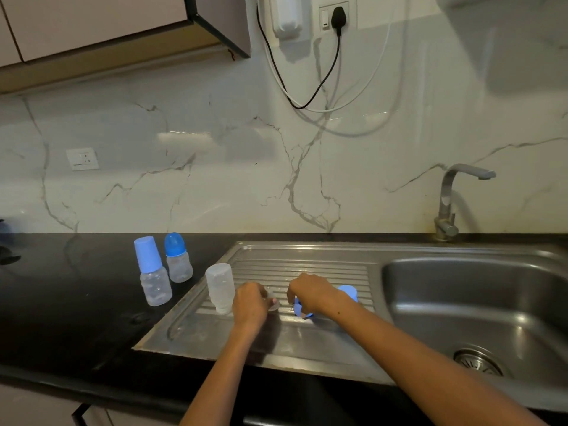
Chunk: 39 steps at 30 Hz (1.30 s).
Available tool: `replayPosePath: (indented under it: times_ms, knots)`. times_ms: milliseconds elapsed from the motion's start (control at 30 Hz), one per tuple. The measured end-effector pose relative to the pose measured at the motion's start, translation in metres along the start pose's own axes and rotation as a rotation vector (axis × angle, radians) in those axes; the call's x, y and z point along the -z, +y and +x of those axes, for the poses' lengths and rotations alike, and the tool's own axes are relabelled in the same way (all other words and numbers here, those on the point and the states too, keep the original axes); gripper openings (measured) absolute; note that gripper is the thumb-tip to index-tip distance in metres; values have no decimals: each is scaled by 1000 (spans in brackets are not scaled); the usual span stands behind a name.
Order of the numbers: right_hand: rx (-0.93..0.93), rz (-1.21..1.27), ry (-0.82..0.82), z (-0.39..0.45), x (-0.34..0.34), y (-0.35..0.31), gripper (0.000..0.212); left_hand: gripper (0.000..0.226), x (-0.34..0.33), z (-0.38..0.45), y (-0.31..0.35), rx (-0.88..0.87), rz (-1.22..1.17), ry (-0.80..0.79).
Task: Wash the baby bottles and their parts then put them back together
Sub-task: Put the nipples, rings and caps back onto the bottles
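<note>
Two assembled baby bottles stand on the black counter: one with a tall light-blue cap (152,272), one with a rounded dark-blue cap (178,258). A clear bottle body (220,287) stands upside down at the left of the steel drainboard (276,342). Just right of it, my left hand (250,305) pinches a small clear nipple (273,303). My right hand (310,295) grips a blue screw ring (299,310) on the drainboard. Behind that hand a light-blue cap (349,293) shows partly.
The sink basin (479,302) with its drain lies to the right, the tap (451,201) behind it against the marble wall. Black and white cables hang from a wall socket (337,16) above. A dark object (7,250) sits at the counter's far left.
</note>
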State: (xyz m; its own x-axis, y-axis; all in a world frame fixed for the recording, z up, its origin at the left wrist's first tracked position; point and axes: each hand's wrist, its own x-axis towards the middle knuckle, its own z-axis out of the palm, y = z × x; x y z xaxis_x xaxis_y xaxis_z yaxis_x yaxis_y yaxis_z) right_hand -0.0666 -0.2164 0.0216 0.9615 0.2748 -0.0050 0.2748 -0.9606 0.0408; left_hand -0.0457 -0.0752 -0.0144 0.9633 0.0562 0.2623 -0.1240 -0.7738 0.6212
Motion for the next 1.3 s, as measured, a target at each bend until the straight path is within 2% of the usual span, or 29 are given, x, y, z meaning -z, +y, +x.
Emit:
replayPosePath:
  times_ms: [100, 333, 433, 633, 767, 833, 900, 1033, 1133, 1300]
  knots:
    - [26, 91, 74, -3, 7, 7, 42, 25, 2, 5, 0, 6, -33, 4]
    - [33, 392, 323, -26, 36, 53, 52, 17, 6, 9, 28, -75, -294, 63]
    - [-34, 498, 416, -43, 38, 88, 47, 11, -6, 4, 59, -128, -459, 36]
    - [-224, 672, 485, -82, 20, 150, 33, 17, -49, -8, 126, -133, -782, -140]
    - [-360, 888, 487, -99, 2, 178, 25, 22, -71, -16, 159, -23, -1057, -299]
    - [-445, 845, 528, -105, -11, 188, 20, 30, -80, -20, 166, 10, -1058, -301]
    - [-484, 947, 605, -108, -19, 195, 26, 38, -86, -22, 169, -15, -973, -260]
    - [-394, 1155, 736, -108, -12, 195, 37, 34, -92, -20, 168, -65, -972, -216]
    - [-288, 1250, 741, -107, -10, 187, 38, 27, -92, -19, 168, -69, -1059, -259]
    - [-223, 1309, 767, -107, -13, 179, 35, 23, -92, -25, 177, -25, -1202, -313]
